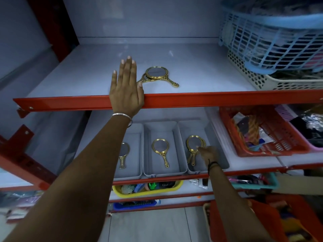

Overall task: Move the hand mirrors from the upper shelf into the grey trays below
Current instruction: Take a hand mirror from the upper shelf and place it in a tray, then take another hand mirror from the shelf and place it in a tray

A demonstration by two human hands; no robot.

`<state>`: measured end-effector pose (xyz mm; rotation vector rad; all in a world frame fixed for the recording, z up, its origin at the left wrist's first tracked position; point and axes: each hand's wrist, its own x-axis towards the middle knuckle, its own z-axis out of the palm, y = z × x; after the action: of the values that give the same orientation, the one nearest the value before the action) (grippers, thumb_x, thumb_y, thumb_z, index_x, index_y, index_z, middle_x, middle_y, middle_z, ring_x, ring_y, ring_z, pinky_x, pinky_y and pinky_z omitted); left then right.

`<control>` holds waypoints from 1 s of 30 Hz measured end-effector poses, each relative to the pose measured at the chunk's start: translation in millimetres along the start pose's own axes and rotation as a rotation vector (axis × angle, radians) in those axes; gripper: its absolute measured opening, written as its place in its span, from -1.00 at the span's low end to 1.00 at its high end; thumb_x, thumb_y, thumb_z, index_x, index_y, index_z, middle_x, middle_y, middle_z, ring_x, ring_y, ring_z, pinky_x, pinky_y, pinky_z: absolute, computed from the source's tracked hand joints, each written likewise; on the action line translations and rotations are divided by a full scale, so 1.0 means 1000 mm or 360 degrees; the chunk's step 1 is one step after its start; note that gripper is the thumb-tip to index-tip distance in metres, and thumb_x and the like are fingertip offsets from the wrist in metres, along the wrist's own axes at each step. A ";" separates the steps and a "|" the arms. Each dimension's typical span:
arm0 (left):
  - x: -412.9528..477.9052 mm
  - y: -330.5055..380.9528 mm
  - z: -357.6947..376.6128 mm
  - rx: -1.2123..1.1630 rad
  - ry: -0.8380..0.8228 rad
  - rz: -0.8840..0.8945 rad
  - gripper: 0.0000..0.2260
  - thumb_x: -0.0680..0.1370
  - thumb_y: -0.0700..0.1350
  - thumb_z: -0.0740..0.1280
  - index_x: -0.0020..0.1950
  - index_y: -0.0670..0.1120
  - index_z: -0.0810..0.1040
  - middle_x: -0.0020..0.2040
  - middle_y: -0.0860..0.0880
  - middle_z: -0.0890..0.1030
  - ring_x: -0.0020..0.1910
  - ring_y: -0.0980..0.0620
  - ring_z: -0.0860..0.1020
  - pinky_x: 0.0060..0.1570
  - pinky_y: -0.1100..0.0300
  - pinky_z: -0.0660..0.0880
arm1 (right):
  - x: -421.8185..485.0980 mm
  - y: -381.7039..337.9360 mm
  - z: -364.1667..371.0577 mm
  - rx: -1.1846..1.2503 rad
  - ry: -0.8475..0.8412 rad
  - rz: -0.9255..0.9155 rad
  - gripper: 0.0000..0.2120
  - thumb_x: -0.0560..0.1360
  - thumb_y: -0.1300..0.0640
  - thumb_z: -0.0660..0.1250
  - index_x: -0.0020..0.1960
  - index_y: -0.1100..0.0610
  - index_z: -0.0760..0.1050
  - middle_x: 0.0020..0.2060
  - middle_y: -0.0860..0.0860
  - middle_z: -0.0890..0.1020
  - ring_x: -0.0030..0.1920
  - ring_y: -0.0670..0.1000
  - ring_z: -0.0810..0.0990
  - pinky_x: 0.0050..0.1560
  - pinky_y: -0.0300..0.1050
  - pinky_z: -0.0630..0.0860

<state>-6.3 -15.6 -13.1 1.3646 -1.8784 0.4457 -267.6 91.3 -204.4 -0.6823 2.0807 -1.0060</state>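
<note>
Two gold-framed hand mirrors [158,74] lie stacked on the upper shelf [87,81], close to its red front rail. My left hand [126,86] lies flat and open on that shelf just left of them, thumb beside one handle. On the shelf below stand three grey trays side by side. The left tray [134,135] holds one mirror [124,155], partly hidden by my left forearm. The middle tray [160,128] holds one mirror [161,151]. In the right tray [204,126] lie two stacked mirrors [194,145], and my right hand [208,152] touches them with its fingertips.
A blue basket [272,41] sits on a cream basket [258,79] at the upper shelf's right end. A red basket [269,135] of goods stands right of the grey trays. Lower shelves carry a yellow tray [148,189] of combs and a teal tray [258,182].
</note>
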 end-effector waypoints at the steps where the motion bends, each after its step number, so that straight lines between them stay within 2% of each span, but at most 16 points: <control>1: 0.000 -0.001 0.001 0.0001 0.0011 0.0009 -0.47 0.55 -0.04 0.00 0.51 -0.18 0.15 0.53 -0.14 0.21 0.53 -0.08 0.15 0.50 -0.02 0.08 | -0.011 -0.012 -0.004 0.0138 -0.0001 -0.0120 -0.62 0.42 0.14 0.42 -0.53 0.10 0.40 -0.63 -0.09 0.45 -0.53 -0.10 0.41 -0.39 -0.21 0.27; 2: -0.001 0.001 0.000 0.0002 0.0004 0.0023 -0.47 0.55 -0.05 0.00 0.51 -0.18 0.15 0.53 -0.14 0.21 0.53 -0.08 0.15 0.50 -0.02 0.08 | -0.019 -0.022 -0.007 0.0271 0.0013 -0.0260 -0.63 0.41 0.15 0.44 -0.51 0.08 0.42 -0.62 -0.12 0.46 -0.49 -0.11 0.41 -0.34 -0.20 0.31; 4: 0.000 0.000 -0.002 0.0029 -0.0011 0.0029 -0.47 0.54 -0.05 0.00 0.51 -0.18 0.15 0.53 -0.14 0.21 0.53 -0.08 0.16 0.50 -0.02 0.08 | -0.048 -0.055 -0.017 0.0370 -0.0080 -0.0474 -0.74 0.43 0.15 0.43 -0.40 0.08 0.47 -0.47 -0.04 0.52 -0.39 -0.07 0.46 -0.28 -0.21 0.40; 8: 0.000 -0.001 -0.005 0.0046 -0.0067 0.0012 -0.47 0.53 -0.05 0.02 0.50 -0.17 0.16 0.53 -0.13 0.22 0.53 -0.06 0.17 0.49 0.00 0.09 | -0.116 -0.130 -0.045 0.0539 -0.0306 -0.0999 -0.87 0.47 0.16 0.38 -0.25 0.07 0.52 -0.35 -0.07 0.55 -0.34 -0.18 0.49 -0.31 -0.44 0.44; 10: -0.001 0.000 -0.006 0.0042 -0.0089 0.0007 -0.47 0.54 -0.05 0.01 0.50 -0.17 0.16 0.53 -0.12 0.22 0.52 -0.06 0.18 0.49 0.00 0.09 | -0.137 -0.166 -0.053 0.0602 -0.0364 -0.1186 -0.89 0.48 0.16 0.37 -0.22 0.06 0.53 -0.32 -0.06 0.56 -0.30 -0.17 0.49 -0.30 -0.42 0.44; 13: -0.002 0.000 -0.007 0.0038 -0.0114 -0.0011 -0.47 0.54 -0.04 0.01 0.50 -0.16 0.16 0.53 -0.12 0.22 0.52 -0.06 0.18 0.48 0.00 0.11 | -0.134 -0.210 -0.045 0.0475 -0.0241 -0.1350 -0.90 0.47 0.15 0.38 -0.23 0.06 0.54 -0.31 -0.04 0.58 -0.26 -0.11 0.52 -0.24 -0.35 0.46; 15: -0.001 0.000 -0.008 0.0048 -0.0140 -0.0011 -0.46 0.54 -0.04 0.00 0.51 -0.16 0.16 0.53 -0.12 0.22 0.52 -0.06 0.18 0.48 -0.01 0.13 | -0.116 -0.231 -0.030 0.0265 -0.0135 -0.1358 -0.96 0.46 0.15 0.38 -0.14 0.12 0.58 -0.22 -0.01 0.63 -0.16 -0.04 0.58 -0.16 -0.29 0.49; 17: 0.000 -0.001 -0.009 0.0046 -0.0166 -0.0005 -0.46 0.53 -0.04 0.00 0.51 -0.16 0.15 0.53 -0.12 0.22 0.52 -0.06 0.17 0.48 -0.02 0.14 | -0.091 -0.246 -0.012 -0.0054 -0.0013 -0.1286 -0.79 0.47 0.12 0.36 0.03 0.21 0.60 -0.05 0.08 0.66 0.01 0.07 0.61 -0.03 -0.18 0.52; 20: 0.000 -0.002 -0.009 0.0051 -0.0178 0.0002 -0.46 0.53 -0.04 0.01 0.50 -0.16 0.17 0.52 -0.11 0.23 0.52 -0.05 0.20 0.47 -0.01 0.17 | -0.067 -0.260 0.009 -0.0643 0.0126 -0.1153 -0.61 0.52 0.02 0.28 0.24 0.25 0.49 0.22 0.21 0.52 0.25 0.20 0.47 0.19 0.00 0.46; 22: 0.001 -0.003 -0.007 0.0074 -0.0165 0.0009 -0.47 0.53 -0.04 0.02 0.50 -0.15 0.18 0.52 -0.10 0.25 0.51 -0.04 0.21 0.48 0.00 0.13 | -0.060 -0.266 0.020 -0.0899 0.0119 -0.1084 -0.60 0.55 0.00 0.22 0.23 0.27 0.47 0.27 0.24 0.44 0.31 0.24 0.38 0.23 0.05 0.42; 26: 0.001 -0.004 -0.003 0.0108 -0.0147 0.0030 -0.47 0.52 -0.03 0.03 0.50 -0.14 0.19 0.52 -0.08 0.26 0.51 -0.04 0.22 0.45 0.00 0.01 | -0.058 -0.276 0.032 -0.1055 0.0212 -0.1043 -0.75 0.54 0.17 0.23 0.14 0.28 0.51 0.20 0.22 0.52 0.23 0.23 0.46 0.14 0.01 0.46; 30: 0.001 -0.005 -0.003 0.0104 -0.0139 0.0038 -0.47 0.51 -0.04 0.04 0.49 -0.14 0.20 0.51 -0.09 0.27 0.50 -0.04 0.23 0.44 0.00 0.03 | -0.058 -0.285 0.034 -0.1028 0.0239 -0.0937 -0.84 0.52 0.22 0.26 0.07 0.23 0.51 0.09 0.18 0.61 0.04 0.19 0.59 -0.15 -0.11 0.42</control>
<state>-0.8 -15.7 -11.0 1.4265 -1.9682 0.4701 -163.8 -40.8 35.3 -1.6599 2.4082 -0.6651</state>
